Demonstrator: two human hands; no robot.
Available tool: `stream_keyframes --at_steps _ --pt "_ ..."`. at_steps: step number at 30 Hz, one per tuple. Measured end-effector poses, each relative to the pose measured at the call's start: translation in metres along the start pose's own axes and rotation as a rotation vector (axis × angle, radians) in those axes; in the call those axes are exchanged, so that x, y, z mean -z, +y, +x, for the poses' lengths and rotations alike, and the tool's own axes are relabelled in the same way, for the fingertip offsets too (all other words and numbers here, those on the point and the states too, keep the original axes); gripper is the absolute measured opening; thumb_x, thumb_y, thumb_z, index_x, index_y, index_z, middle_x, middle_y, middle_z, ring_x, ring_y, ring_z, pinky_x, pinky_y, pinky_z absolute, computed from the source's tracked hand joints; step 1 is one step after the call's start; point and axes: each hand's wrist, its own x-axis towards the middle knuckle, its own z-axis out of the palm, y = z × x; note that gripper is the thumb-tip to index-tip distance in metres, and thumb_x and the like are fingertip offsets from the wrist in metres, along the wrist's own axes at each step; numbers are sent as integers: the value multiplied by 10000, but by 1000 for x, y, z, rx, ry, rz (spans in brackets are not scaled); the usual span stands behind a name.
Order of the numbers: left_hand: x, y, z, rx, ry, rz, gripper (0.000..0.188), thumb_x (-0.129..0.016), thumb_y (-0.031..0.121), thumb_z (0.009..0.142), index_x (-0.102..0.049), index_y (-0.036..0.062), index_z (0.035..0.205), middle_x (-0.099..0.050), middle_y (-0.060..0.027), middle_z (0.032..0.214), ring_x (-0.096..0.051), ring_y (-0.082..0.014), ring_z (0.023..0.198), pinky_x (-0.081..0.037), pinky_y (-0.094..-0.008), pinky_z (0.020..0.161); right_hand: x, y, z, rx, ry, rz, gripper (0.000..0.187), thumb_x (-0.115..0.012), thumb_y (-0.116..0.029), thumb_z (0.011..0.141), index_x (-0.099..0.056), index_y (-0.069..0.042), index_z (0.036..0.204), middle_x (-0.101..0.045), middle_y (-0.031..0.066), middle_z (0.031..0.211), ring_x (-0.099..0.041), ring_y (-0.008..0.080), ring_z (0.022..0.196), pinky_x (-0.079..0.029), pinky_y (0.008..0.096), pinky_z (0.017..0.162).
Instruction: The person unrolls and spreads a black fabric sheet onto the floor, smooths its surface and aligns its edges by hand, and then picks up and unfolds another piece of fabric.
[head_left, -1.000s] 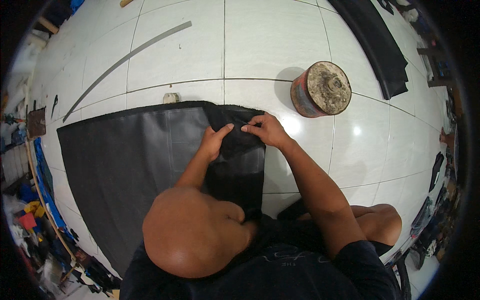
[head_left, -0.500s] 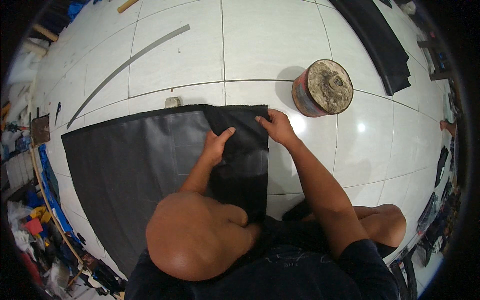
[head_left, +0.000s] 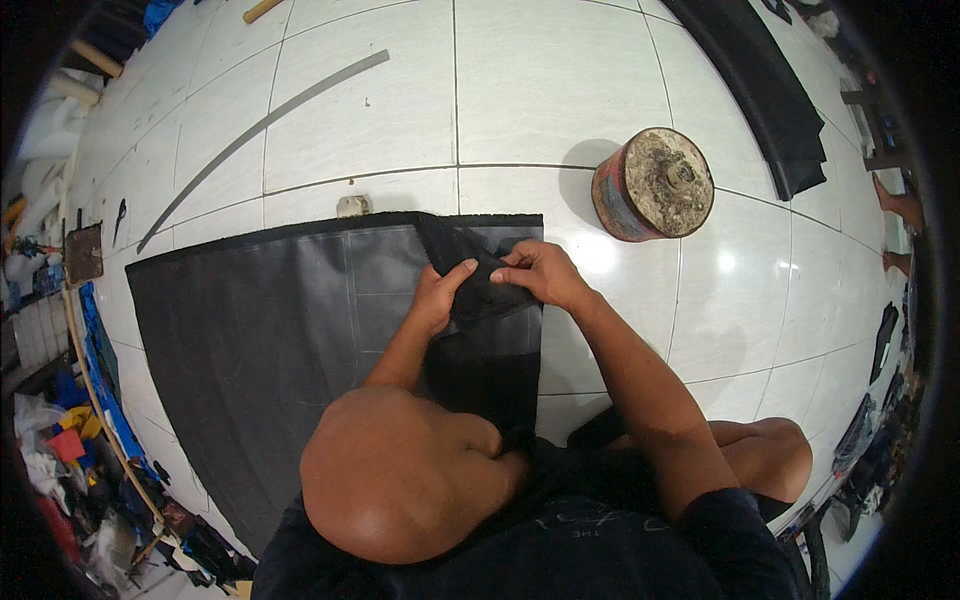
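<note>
A large black sheet (head_left: 250, 330), shiny like leatherette and marked with faint pale lines, lies on the tiled floor before me. Over its right part sits a smaller dark cloth-like piece (head_left: 470, 290), bunched up between my two hands. My left hand (head_left: 438, 297) has its thumb and fingers closed on the left side of this dark piece. From the right, my right hand (head_left: 545, 273) pinches the gathered edge between thumb and fingertips. Whether the dark piece is separate from the sheet or a turned-over flap, I cannot tell.
Right of the sheet stands a round tin (head_left: 655, 185) with a crusted top. A grey curved-looking strip (head_left: 260, 128) and a small pale block (head_left: 352, 206) lie beyond the sheet. Black rolled material (head_left: 755, 95) is at far right, clutter (head_left: 75, 445) at left.
My right hand has moved left and toward me from the sheet's far right corner, drawing the dark piece's edge inward. My left hand keeps its hold.
</note>
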Motion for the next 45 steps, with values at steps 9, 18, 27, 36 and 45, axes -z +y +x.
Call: stream_keyframes --at_steps 9,18,27,36,45 --pt "2 -3 5 15 19 34 352 -685 149 847 -576 -3 1145 -652 -97 1055 -637 -222 942 -517 -347 844 9 0 5 -70 98 -196 418 -582 -419 916 -672 -11 911 -662 196 843 -642 333 800 -474 417 701" --pt "-1 -1 1 0 20 -5 290 -678 131 852 -609 -17 1090 -664 -84 1014 -639 -194 890 -515 -318 808 27 15 11 -33 523 -29 420 -620 -369 903 -625 34 1024 -672 194 930 -663 311 872 -514 387 802" --pt "5 -2 2 20 -1 25 258 -681 135 854 -624 1 1067 -667 -72 994 -638 -177 873 -515 -314 793 4 -1 -6 22 0 -106 388 -835 -314 725 -656 -3 872 -636 70 789 -577 147 706 -481 295 663" --pt "1 1 0 -1 9 4 285 -684 135 855 -614 -13 1088 -666 -76 1010 -639 -181 888 -516 -321 812 12 -9 -3 0 0 -233 361 -644 -366 882 -680 -25 770 -623 170 695 -613 315 680 -461 417 660" --pt "6 3 -2 -4 10 8 262 -677 134 862 -618 -15 1070 -669 -81 1000 -643 -186 868 -518 -306 791 15 -10 4 46 607 -279 349 -611 -376 908 -620 -32 958 -613 143 914 -612 301 832 -479 395 703"
